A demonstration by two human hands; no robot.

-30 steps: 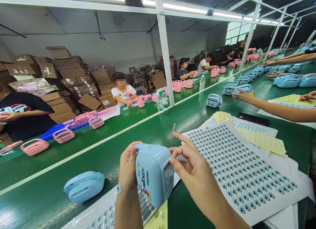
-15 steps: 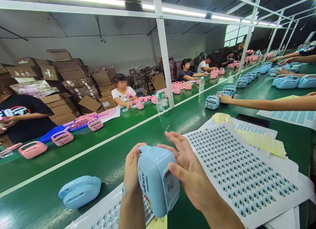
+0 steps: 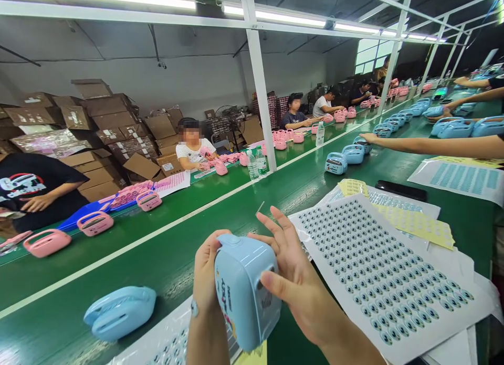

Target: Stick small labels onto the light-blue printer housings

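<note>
My left hand (image 3: 207, 270) is closed round the far side of a light-blue portable speaker (image 3: 246, 291), which is tilted above the belt. Printed lettering and a cartoon picture show on its front. The thumb of my right hand (image 3: 289, 270) presses against the narrow side panel, over a small dark oval. The other fingers of that hand are spread, and a thin pale pick (image 3: 260, 208) sticks out past their tips; its grip end is hidden. Below the speaker, a sheet of round stickers (image 3: 169, 339) is partly covered by my left arm.
A second blue speaker (image 3: 120, 312) lies on the green belt (image 3: 165, 260) at left. Right of my hands is a large sticker sheet (image 3: 378, 270) on other papers, beside a black phone (image 3: 400, 190). A co-worker's arm (image 3: 433, 146) reaches in from the right. Water bottles (image 3: 255, 163) stand by a post.
The view has shifted slightly. My right thumb remains on the speaker's side panel. The co-worker's hand at right has drawn back from the nearest blue speakers, and a co-worker at left has moved an arm.
</note>
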